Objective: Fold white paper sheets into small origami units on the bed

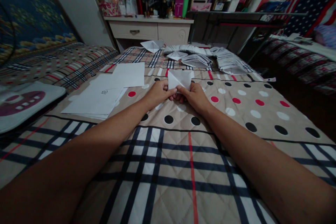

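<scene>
Left hand [158, 94] and right hand [194, 95] were nearly closed, pinching together over the middle of the quilt [178, 168], whose right side gave them room for moving. White sheets [91, 101] lay near its left edge, probably for easy reach; folded papers [196, 61] were gathered towards its far edge, perhaps out of the way. Smallest was the held paper [180, 78] between them, gripped low, apparently for steadiness.

Sheets [105, 99] lie left of the held paper [180, 78].
</scene>
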Demonstrator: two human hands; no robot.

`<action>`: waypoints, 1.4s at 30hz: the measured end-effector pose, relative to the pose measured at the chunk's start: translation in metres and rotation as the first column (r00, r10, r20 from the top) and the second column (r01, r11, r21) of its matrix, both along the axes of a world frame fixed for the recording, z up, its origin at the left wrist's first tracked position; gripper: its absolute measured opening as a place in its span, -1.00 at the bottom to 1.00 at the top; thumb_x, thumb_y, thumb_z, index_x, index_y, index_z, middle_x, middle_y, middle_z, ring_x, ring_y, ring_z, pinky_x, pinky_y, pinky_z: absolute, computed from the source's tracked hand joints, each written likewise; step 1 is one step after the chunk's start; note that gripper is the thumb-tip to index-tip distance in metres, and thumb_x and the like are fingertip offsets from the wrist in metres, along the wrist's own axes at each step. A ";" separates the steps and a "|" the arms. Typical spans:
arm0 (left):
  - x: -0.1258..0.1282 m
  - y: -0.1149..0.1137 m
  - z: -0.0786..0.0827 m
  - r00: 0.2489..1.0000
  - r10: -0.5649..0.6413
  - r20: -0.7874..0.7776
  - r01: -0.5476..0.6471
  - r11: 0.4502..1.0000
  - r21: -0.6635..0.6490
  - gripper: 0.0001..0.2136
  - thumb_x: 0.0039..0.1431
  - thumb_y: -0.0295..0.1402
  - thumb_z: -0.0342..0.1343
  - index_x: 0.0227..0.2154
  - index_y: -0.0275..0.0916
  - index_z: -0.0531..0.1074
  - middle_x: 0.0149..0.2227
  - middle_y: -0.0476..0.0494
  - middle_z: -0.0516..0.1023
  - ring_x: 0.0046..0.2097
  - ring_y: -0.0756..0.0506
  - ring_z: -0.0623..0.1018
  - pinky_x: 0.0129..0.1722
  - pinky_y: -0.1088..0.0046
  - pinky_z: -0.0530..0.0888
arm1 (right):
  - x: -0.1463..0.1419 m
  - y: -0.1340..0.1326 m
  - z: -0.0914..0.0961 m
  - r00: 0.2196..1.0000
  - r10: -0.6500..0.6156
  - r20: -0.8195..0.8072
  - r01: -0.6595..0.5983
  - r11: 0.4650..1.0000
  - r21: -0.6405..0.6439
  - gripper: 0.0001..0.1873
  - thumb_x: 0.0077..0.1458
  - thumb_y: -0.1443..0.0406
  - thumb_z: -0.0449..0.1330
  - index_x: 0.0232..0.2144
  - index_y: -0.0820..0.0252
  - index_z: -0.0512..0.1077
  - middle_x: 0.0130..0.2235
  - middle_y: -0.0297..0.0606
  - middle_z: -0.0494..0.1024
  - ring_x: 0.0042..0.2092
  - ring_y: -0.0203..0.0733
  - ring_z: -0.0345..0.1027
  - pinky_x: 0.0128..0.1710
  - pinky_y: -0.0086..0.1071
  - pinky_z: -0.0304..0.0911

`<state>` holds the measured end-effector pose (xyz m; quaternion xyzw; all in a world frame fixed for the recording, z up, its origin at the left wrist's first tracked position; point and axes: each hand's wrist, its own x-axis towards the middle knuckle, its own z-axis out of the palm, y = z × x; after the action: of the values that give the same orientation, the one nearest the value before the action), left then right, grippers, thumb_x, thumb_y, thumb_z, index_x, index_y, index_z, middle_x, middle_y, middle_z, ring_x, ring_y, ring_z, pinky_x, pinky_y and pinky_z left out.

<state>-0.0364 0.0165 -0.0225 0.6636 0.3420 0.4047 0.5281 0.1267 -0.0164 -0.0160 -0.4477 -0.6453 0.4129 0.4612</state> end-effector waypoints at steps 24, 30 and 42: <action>0.000 -0.002 0.002 1.000 0.015 -0.028 -0.014 1.000 0.018 -0.95 0.13 -0.54 0.18 -0.35 -0.37 0.42 -0.52 -0.03 0.52 -0.51 0.07 0.49 -0.49 0.59 0.45 | 0.000 0.001 -0.002 1.000 -0.006 -0.013 0.006 1.000 0.007 -0.60 0.11 0.04 0.23 -0.53 0.26 0.45 -0.52 -0.21 0.55 -0.56 -0.31 0.33 -0.56 -0.45 0.25; 0.000 -0.002 0.001 1.000 0.014 -0.018 -0.014 1.000 0.012 -0.96 0.14 -0.55 0.17 -0.35 -0.37 0.41 -0.52 -0.02 0.52 -0.51 0.08 0.50 -0.49 0.59 0.46 | 0.000 0.000 0.001 1.000 0.000 -0.014 0.000 1.000 -0.003 -0.57 0.09 0.00 0.24 -0.54 0.25 0.44 -0.53 -0.22 0.54 -0.56 -0.31 0.33 -0.56 -0.45 0.25; 0.000 0.000 0.001 1.000 0.013 -0.017 -0.013 1.000 0.011 -0.94 0.12 -0.54 0.19 -0.35 -0.38 0.42 -0.52 -0.02 0.51 -0.52 0.08 0.50 -0.50 0.61 0.45 | 0.000 0.001 -0.001 1.000 -0.004 -0.028 0.004 1.000 0.005 -0.58 0.09 0.01 0.25 -0.53 0.27 0.43 -0.53 -0.22 0.54 -0.57 -0.33 0.33 -0.57 -0.48 0.25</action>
<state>-0.0362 0.0164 -0.0219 0.6676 0.3486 0.4042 0.5191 0.1269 -0.0152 -0.0175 -0.4419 -0.6389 0.4168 0.4720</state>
